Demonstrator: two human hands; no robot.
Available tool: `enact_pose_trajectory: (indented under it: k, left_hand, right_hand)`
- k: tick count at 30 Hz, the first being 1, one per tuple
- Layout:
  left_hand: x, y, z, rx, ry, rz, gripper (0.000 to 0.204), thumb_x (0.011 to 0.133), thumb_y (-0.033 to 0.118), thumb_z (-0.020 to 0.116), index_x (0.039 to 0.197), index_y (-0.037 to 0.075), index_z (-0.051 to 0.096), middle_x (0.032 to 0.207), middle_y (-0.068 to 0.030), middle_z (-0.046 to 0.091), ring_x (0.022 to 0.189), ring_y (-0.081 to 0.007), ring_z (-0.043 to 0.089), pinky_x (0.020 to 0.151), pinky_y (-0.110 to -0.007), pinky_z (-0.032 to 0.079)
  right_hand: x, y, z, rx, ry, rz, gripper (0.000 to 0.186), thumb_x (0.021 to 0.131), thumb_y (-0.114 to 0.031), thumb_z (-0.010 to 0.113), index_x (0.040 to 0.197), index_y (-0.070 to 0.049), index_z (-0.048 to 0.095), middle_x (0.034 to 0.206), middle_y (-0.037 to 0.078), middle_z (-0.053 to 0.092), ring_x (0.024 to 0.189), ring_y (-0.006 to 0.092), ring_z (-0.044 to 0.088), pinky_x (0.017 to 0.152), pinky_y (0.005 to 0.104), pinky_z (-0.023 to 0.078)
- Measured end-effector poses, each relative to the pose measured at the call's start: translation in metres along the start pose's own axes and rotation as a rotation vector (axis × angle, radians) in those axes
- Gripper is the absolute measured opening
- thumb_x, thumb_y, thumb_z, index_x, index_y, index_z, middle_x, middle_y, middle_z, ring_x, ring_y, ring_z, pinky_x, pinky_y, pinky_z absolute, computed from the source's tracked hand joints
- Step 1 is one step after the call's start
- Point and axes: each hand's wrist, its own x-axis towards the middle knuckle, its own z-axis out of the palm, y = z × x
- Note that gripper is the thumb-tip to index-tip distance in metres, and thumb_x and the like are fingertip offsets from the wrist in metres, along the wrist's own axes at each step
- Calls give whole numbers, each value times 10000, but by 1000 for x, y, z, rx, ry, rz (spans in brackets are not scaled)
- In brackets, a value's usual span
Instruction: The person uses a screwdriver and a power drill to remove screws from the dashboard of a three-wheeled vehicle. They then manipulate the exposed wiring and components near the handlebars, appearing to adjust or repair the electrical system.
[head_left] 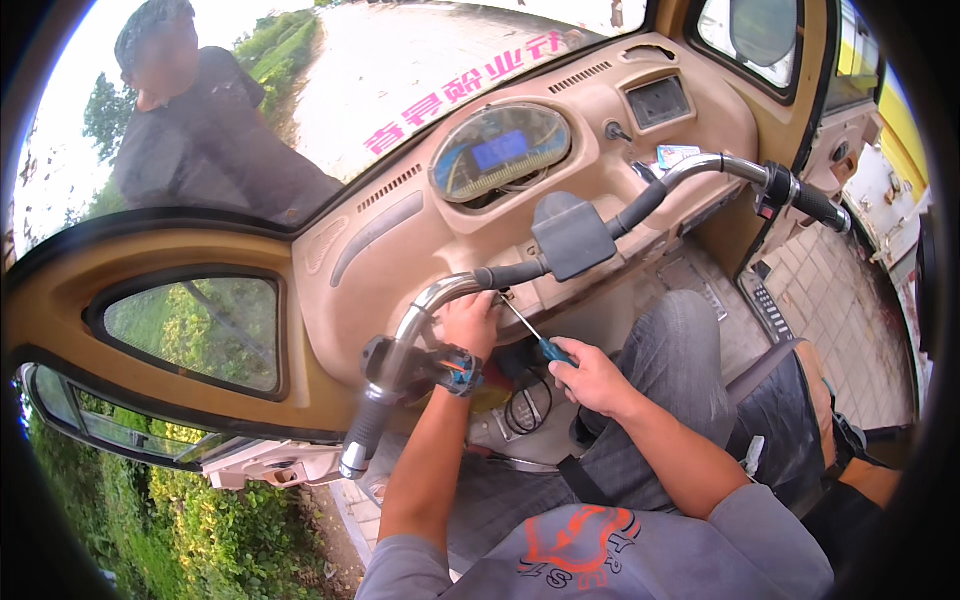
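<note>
Currently, the work area is bounded above by the handlebar (630, 207) and its dark square center cover (573, 237), at left by the left handgrip (367, 432), and at right by the bent right knee (680, 325). The lower edge of the dashboard (380, 290) runs behind the bar. Open room extends below this edge, between the bar and the legs; a loop of black cable (528, 410) hangs there.

The screwdriver (556, 351) lies diagonally within this gap, shaft directed up and left, its tip near the lower dashboard. Contact at the tip cannot be determined.

Right hand (597, 382): thumb and fingers pinch the teal handle; the forearm enters from the lower right, elbow bent.

Left hand (468, 325): raised just beneath the curved bar, near the screwdriver tip, with a dark watch (462, 372) on the wrist. Its fingertips are partly hidden; whether they pinch anything cannot be determined.
</note>
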Motion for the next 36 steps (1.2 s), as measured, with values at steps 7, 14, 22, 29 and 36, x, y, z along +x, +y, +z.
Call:
enact_pose_trajectory:
  k: [7,14,22,29,36]
  left_hand:
    - [2,3,-3,8,-24,-15,326,782,112,722,1105,81,697,1102,-110,678,1120,-324,590,972,-498,393]
    - [-1,-5,2,15,-41,-21,314,798,124,706,1110,89,699,1107,-117,674,1105,-330,588,982,-498,385]
    - [8,4,1,65,-65,-95,304,794,124,701,1089,63,655,1115,-129,634,1097,-349,561,953,-490,395]
    - [11,35,-10,-59,-179,-137,210,898,211,690,992,24,700,849,-137,656,811,-330,619,752,-433,485]
    - [56,-13,15,159,-44,-3,174,851,197,674,846,23,688,809,-174,679,768,-399,635,711,-479,496]
  right_hand:
    - [13,2,-1,17,-26,3,403,960,-114,586,1326,47,538,800,30,610,646,92,518,570,272,440]
    - [11,-4,1,37,-50,6,293,956,-110,573,1218,19,584,757,12,588,614,91,497,549,287,427]
    - [-35,-30,-32,-484,-2,-111,359,922,-200,573,1218,1,573,821,192,648,755,290,648,725,393,511]
    - [-29,-29,-51,-511,93,-133,495,926,-234,578,1342,28,522,949,220,687,894,349,682,800,430,520]
    - [-3,-53,-35,-1140,159,-370,397,896,-182,608,1279,-77,601,966,181,649,854,401,653,740,477,532]
